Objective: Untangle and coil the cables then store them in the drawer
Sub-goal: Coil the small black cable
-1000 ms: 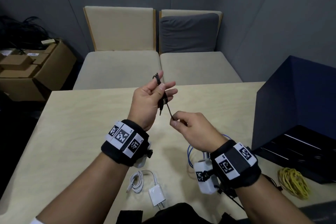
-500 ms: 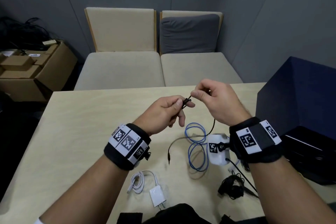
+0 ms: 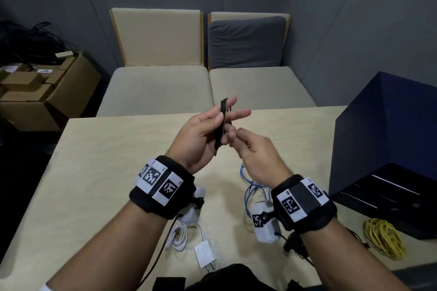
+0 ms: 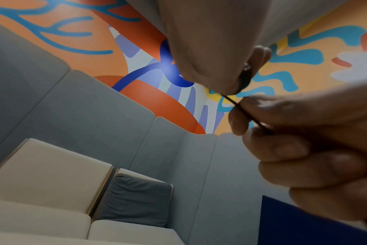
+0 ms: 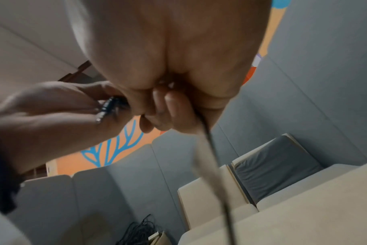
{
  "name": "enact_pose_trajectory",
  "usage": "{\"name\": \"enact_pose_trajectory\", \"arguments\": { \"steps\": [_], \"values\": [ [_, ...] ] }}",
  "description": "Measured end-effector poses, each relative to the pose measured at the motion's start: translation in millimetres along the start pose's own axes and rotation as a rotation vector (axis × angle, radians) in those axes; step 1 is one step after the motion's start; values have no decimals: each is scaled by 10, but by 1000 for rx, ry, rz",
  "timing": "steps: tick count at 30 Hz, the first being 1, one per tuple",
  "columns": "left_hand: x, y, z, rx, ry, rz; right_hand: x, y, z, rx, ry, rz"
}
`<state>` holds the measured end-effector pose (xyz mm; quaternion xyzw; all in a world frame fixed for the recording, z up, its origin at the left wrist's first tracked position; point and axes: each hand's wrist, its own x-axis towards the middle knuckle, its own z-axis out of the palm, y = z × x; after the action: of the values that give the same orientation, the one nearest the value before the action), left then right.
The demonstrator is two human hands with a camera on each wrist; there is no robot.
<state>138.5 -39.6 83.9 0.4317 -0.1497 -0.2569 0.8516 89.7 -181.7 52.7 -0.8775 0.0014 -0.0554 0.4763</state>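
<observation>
A thin black cable (image 3: 221, 123) is folded into a short bundle, and my left hand (image 3: 214, 123) holds it up above the table (image 3: 94, 172), thumb pressing it against the fingers. My right hand (image 3: 233, 136) sits just right of the bundle and pinches the cable's loose strand (image 4: 244, 112). In the right wrist view the strand (image 5: 210, 149) trails down from my curled right fingers (image 5: 170, 112), and a metal plug tip (image 5: 104, 111) lies against my left palm. On the table lie a blue cable (image 3: 254, 186), a white cable with charger (image 3: 189, 241), a yellow cable coil (image 3: 383, 236) and a black cable (image 3: 295, 243).
A dark blue drawer unit (image 3: 387, 149) stands at the table's right, its open black drawer (image 3: 390, 198) facing me. Beige seats (image 3: 205, 87) with a grey cushion (image 3: 246, 42) lie behind the table. Cardboard boxes (image 3: 40, 92) sit on the floor at left.
My left hand has risen and turned palm up with the folded bundle. My right hand has dropped and come in beside it, and the strand that hung to the table is drawn up.
</observation>
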Motion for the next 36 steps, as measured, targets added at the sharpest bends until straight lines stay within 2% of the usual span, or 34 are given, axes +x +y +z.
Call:
{"name": "enact_pose_trajectory", "arguments": {
  "steps": [6, 8, 10, 12, 14, 17, 21, 26, 31, 36],
  "values": [
    [52, -97, -91, 29, 259, 89, -112, -64, 67, -170, -157, 2],
    [71, -137, -138, 153, 325, 132, -148, -106, 69, -222, -220, -2],
    [87, -159, -199, 371, 361, 164, -187, -153, 67, -277, -292, -10],
    [85, -180, -249, 578, 327, 149, -201, -203, 34, -292, -312, -34],
    [56, -206, -277, 726, 240, 88, -167, -259, -48, -285, -268, -70],
    [-3, -216, -287, 788, 76, -27, -44, -283, -230, -240, -129, -107],
    [-63, -188, -191, 696, -127, -56, 114, -252, -444, -209, -12, -95],
    [-74, -173, -117, 484, -197, -93, 205, -203, -525, -83, 78, -80],
    [-79, -130, -55, 191, -156, -53, 213, -90, -445, 39, 129, -57],
    [-43, -85, -13, -3, -5, 33, 85, 55, -175, 12, 106, -18]
  ]
}}
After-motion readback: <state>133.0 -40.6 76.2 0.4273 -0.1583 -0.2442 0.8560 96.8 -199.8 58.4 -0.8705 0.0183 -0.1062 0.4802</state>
